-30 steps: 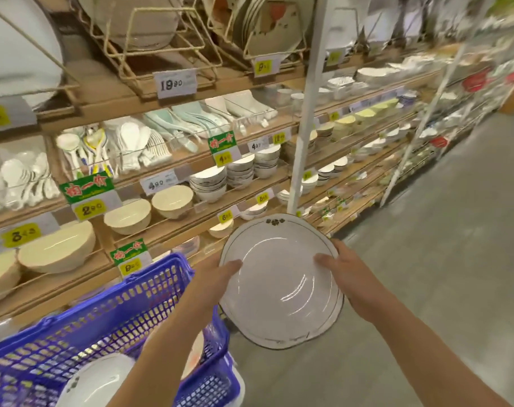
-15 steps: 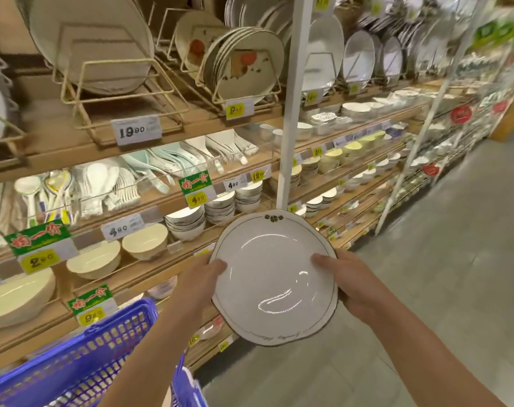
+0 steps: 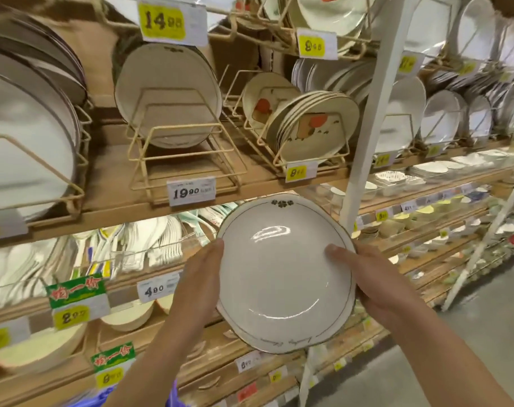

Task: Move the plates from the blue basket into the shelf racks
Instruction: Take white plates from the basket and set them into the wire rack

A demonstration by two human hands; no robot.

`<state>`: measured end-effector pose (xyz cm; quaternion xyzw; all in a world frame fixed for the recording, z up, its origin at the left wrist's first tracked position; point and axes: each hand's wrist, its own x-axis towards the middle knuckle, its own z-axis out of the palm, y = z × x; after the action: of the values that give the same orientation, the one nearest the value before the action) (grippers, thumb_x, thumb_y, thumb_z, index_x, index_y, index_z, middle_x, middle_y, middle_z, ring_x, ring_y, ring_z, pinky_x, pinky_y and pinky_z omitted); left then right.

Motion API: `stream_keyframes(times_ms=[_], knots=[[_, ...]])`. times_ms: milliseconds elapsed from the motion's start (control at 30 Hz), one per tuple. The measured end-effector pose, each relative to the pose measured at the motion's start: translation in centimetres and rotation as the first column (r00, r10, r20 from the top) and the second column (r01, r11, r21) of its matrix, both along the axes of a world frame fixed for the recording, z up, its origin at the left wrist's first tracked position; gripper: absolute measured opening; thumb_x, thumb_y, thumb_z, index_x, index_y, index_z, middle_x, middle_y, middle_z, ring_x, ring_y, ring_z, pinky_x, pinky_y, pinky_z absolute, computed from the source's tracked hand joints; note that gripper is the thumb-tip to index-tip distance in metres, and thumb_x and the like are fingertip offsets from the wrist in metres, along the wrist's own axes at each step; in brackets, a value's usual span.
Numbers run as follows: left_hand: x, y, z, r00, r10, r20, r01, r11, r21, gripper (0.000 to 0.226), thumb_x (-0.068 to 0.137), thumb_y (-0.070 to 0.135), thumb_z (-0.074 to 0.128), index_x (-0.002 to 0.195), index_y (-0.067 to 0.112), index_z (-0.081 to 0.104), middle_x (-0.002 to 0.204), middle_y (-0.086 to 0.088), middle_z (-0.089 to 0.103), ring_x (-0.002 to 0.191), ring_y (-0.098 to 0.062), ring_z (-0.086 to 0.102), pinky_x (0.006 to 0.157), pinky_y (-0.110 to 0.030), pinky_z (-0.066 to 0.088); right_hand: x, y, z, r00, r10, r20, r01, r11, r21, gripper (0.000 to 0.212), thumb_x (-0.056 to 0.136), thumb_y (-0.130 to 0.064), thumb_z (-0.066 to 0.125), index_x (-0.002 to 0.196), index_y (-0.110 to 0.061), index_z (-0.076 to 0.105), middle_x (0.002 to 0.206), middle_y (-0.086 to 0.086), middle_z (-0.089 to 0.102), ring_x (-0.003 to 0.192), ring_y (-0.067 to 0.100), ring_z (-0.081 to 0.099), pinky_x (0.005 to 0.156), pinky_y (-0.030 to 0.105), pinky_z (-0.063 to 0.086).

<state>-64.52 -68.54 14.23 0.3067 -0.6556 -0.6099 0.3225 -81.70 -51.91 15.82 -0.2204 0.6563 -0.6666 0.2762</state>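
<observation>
I hold a white plate (image 3: 282, 274) with a dark rim line and a small dark flower mark at its top, tilted toward me in front of the shelves. My left hand (image 3: 198, 284) grips its left edge, thumb on the face. My right hand (image 3: 379, 284) grips the right edge the same way. Above and left of the plate, a cream wire rack (image 3: 179, 155) holds a few similar white plates upright over a 19.90 tag. Only a sliver of the blue basket (image 3: 173, 395) shows at the bottom edge, between my forearms.
Another wire rack (image 3: 305, 148) with orange-patterned plates stands to the right. A white upright post (image 3: 367, 118) runs down just right of the plate. Large plates fill the rack at left (image 3: 30, 160). Lower shelves carry spoons and bowls. Grey floor (image 3: 470, 348) lies at the right.
Both hands have raised the plate from over the basket toward the plate shelf. My view has tilted upward, so the basket has almost left the frame.
</observation>
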Motion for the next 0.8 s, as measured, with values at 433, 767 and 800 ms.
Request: stream_keyframes(times_ms=[433, 767, 800], knots=[[1.1, -3.8, 11.4, 0.831, 0.085, -0.55, -0.148, 0.986, -0.071, 0.038, 0.098, 0.044, 0.039, 0.116, 0.029, 0.068, 0.116, 0.004, 0.071, 0.107, -0.009, 0.066, 0.078, -0.025, 0.055, -0.1, -11.7, 11.1, 0.964, 0.266, -0.01, -0.224, 0.791, -0.569, 0.042, 0.093, -0.059, 0.044, 0.101, -0.032, 0.075, 0.1, -0.004, 0.075, 0.092, 0.012, 0.072, 0.066, 0.029, 0.058], [-0.2, -6.1, 17.3, 0.587, 0.082, -0.805, -0.752, 0.424, -0.505, 0.032, 0.083, 0.072, 0.048, 0.088, 0.048, 0.069, 0.087, 0.031, 0.066, 0.083, 0.013, 0.06, 0.078, -0.016, 0.048, -2.8, -16.8, 17.3, 0.654, -0.14, -0.743, -0.626, 0.452, -0.636, 0.028, 0.1, -0.039, 0.043, 0.094, -0.045, 0.069, 0.091, -0.037, 0.064, 0.086, -0.019, 0.057, 0.075, 0.005, 0.044], [0.0, -6.8, 17.2, 0.678, 0.035, -0.734, -0.719, 0.238, -0.653, 0.022, 0.09, 0.06, 0.052, 0.094, 0.046, 0.068, 0.089, 0.031, 0.066, 0.081, 0.014, 0.058, 0.076, -0.009, 0.044, -4.2, -17.3, 17.4, 0.561, -0.225, -0.797, -0.66, 0.46, -0.594, 0.027, 0.101, -0.023, 0.045, 0.1, -0.039, 0.067, 0.098, -0.037, 0.062, 0.091, -0.019, 0.055, 0.079, 0.005, 0.042]])
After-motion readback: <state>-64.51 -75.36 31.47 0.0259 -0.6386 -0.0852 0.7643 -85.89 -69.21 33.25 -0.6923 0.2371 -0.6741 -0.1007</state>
